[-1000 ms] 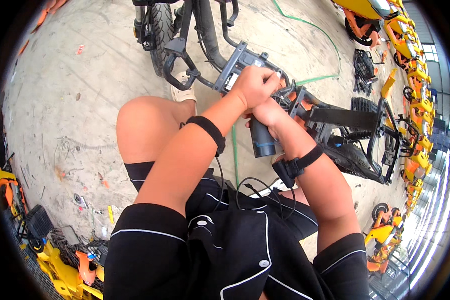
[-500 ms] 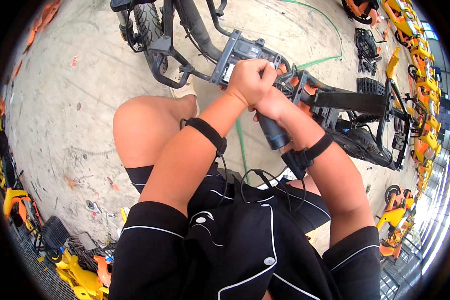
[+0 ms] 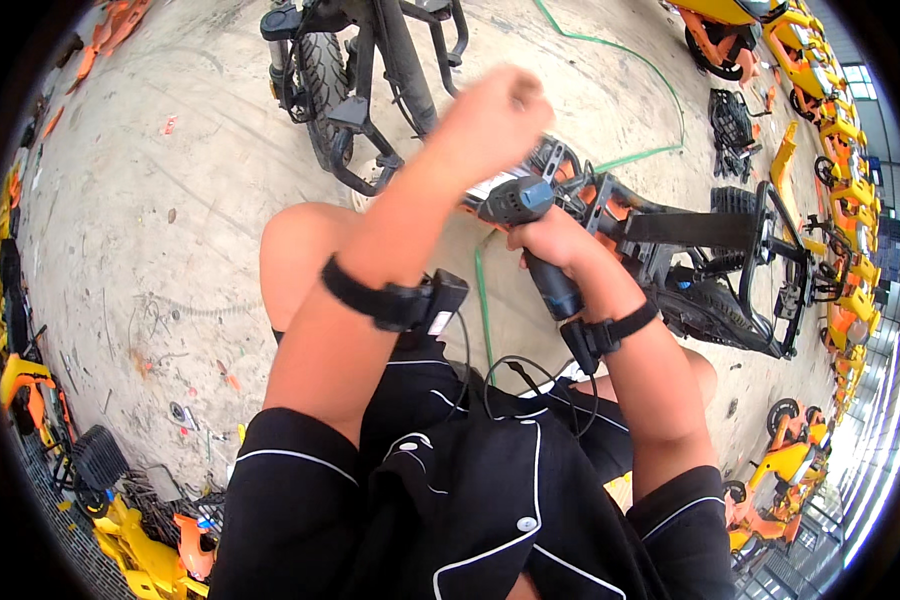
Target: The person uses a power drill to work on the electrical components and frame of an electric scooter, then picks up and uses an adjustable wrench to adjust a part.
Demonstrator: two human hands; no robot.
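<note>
My right hand [image 3: 558, 240] is wrapped round the grip of a dark cordless drill [image 3: 516, 202], whose blue-and-black rear faces up. The drill is over the middle of a stripped black scooter frame [image 3: 690, 229]; its front tip is hidden beneath it. Up and to the left, apart from the drill, my left hand [image 3: 500, 120] hangs above the frame. Its fingers are curled in and somewhat blurred, and what they may hold cannot be made out. Part of the frame's middle bracket is hidden behind my left hand and forearm.
The scooter's front wheel [image 3: 324, 95] stands ahead on the concrete floor. A green hose [image 3: 660, 72] runs past the frame. Yellow scooters [image 3: 850, 235] line the right side. Yellow and orange panels [image 3: 145, 545] lie at the lower left. Both my forearms carry black straps with cables.
My left hand has lifted off the top of the drill and moved up and left. My right hand still holds the drill, its rear now uncovered. The view has shifted slightly.
</note>
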